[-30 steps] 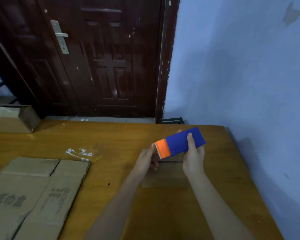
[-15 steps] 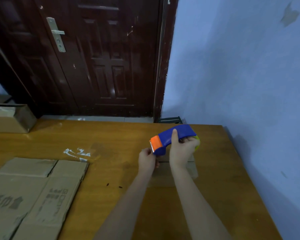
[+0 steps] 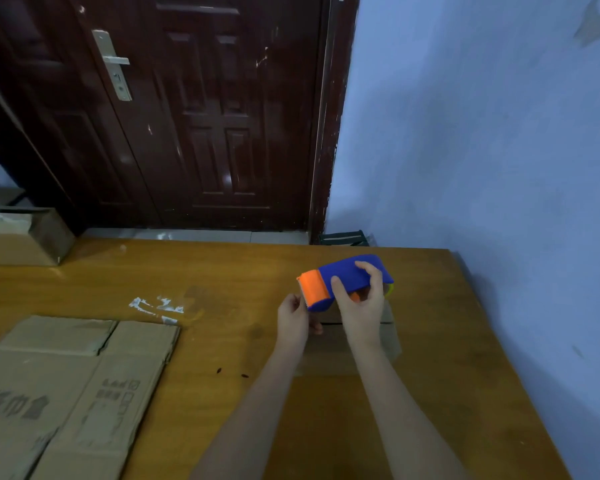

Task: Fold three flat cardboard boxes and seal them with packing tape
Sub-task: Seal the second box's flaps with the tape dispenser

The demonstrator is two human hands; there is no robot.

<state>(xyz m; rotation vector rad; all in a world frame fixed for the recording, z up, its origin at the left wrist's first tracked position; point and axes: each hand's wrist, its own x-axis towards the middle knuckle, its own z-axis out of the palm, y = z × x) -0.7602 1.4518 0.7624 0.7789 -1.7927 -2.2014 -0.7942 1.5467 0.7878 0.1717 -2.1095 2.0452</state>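
A blue tape dispenser (image 3: pixel 352 277) with an orange front end is held above a small folded cardboard box (image 3: pixel 333 348) that sits on the right part of the wooden table (image 3: pixel 222 271). The orange end points left and slightly toward the near side, and its toothed edge faces the left hand. The right hand (image 3: pixel 361 308) grips the dispenser from the near side, thumb on the near face and fingers curled over the top of the blue body. The left hand (image 3: pixel 293 322) is just left of the orange end, its fingers pinched together near the toothed edge; whether it holds a strip of tape cannot be told. Both forearms reach in from the near edge and cover much of the box, so only its far top with a dark seam line and its right side show.

Well to the left, at the near left part of the table, flat cardboard (image 3: pixel 66 386) lies unfolded with dark print on it. Between it and the hands, white scraps (image 3: pixel 156 306) are stuck to the table. At the far left edge stands an open cardboard box (image 3: pixel 21 237). Beyond the table is a dark wooden door (image 3: pixel 194 116) with a metal handle (image 3: pixel 113 64), and a pale blue wall (image 3: pixel 482 133) runs along the right side.
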